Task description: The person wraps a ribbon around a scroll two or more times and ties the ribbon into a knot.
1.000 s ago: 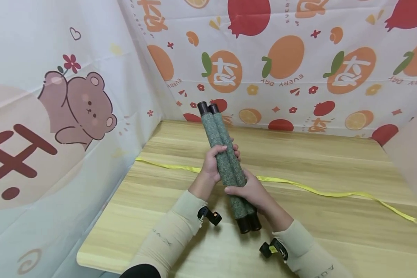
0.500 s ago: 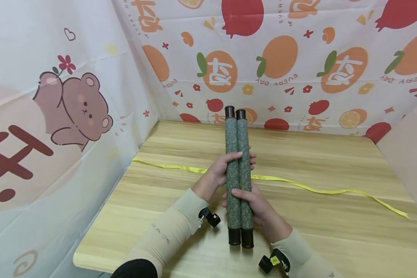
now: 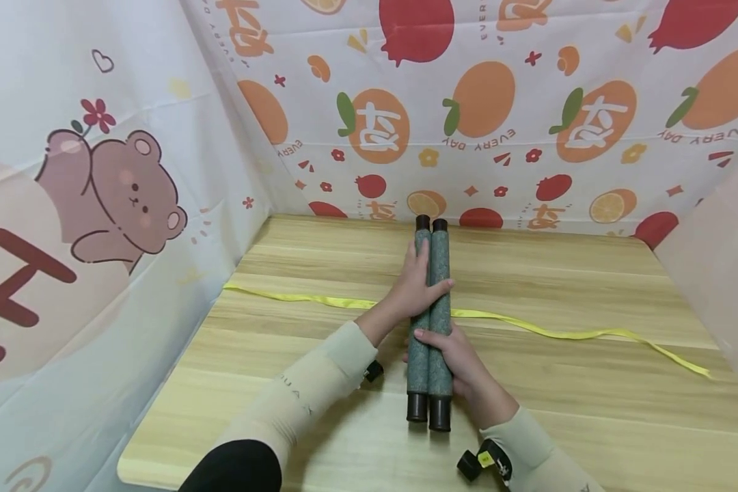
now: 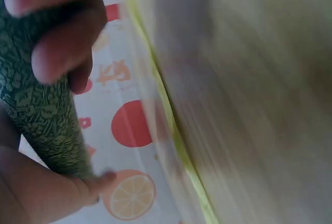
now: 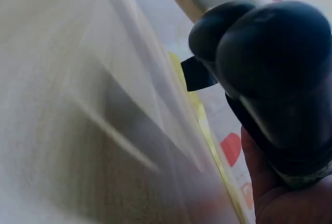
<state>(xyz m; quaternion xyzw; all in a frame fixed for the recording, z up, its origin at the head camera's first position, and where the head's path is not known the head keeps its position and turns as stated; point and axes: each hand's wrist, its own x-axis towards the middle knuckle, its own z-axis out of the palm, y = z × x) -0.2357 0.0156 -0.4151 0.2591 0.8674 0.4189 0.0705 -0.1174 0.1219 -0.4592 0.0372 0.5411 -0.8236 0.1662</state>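
Two slender rolls (image 3: 441, 316): patterned green, dark smooth end caps (image 3: 440, 414).

Ahead of you, "EVERY DAY" is printed beneath some oranges (image 3: 484, 96) on the fruit-patterned cloth (image 3: 467, 164). You cannot surely read the white characters on other oranges, the dark red strokes on the bear-printed cloth (image 3: 209, 137), or your left sleeve's (image 3: 310, 379) lettering.

1. A pale yellow-brown counter with wood-grain streaks (image 3: 270, 417), its near left corner rounded.
2. Directly on it, a long, narrow, bright yellow ribbon (image 3: 538, 328), gently wavy, running from the left edge across to near the right edge, its right end closer to the near edge; a middle stretch is hidden.
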